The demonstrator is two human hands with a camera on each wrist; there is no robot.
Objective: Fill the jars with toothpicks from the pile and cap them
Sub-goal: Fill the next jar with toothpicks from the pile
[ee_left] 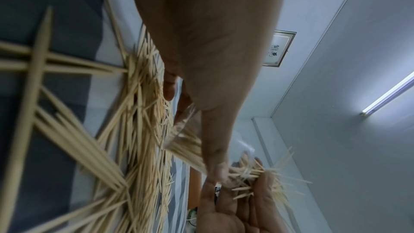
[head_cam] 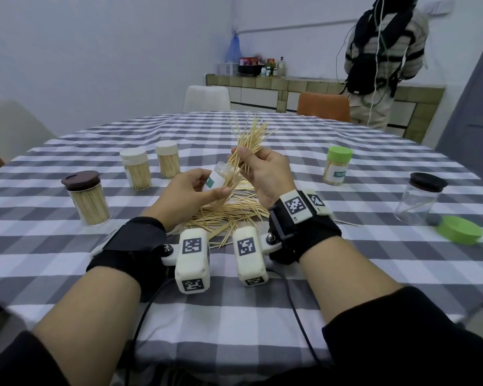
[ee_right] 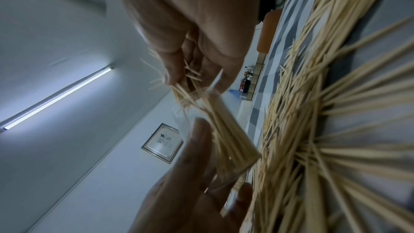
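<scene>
Now, left hand (head_cam: 191, 190): fingers curled round a tilted clear jar (head_cam: 217, 179).
Right hand (head_cam: 265, 174): pinching a toothpick bundle (head_cam: 247, 140) at its mouth.
Counter (head_cam: 346, 274): loose toothpick pile (head_cam: 229, 215) beneath both.

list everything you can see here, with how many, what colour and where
capped full jars: 4; one brown-lidded, two cream-lidded on the table's left, one green-lidded on the right
nearly empty jar: 1, clear, dark lid, far right
loose lid: 1, green, beside that jar
held jar: 1, clear, white-teal label, uncapped, tilted
toothpick pile: 1, pale wood, table centre
toothpick bundle: 1, pale wood, going into the held jar
tablecloth: 1, grey-white check
chairs: 3; two white, one orange
standing person: 1, striped top, far right
left hand: grips the held jar
right hand: grips the bundle
</scene>
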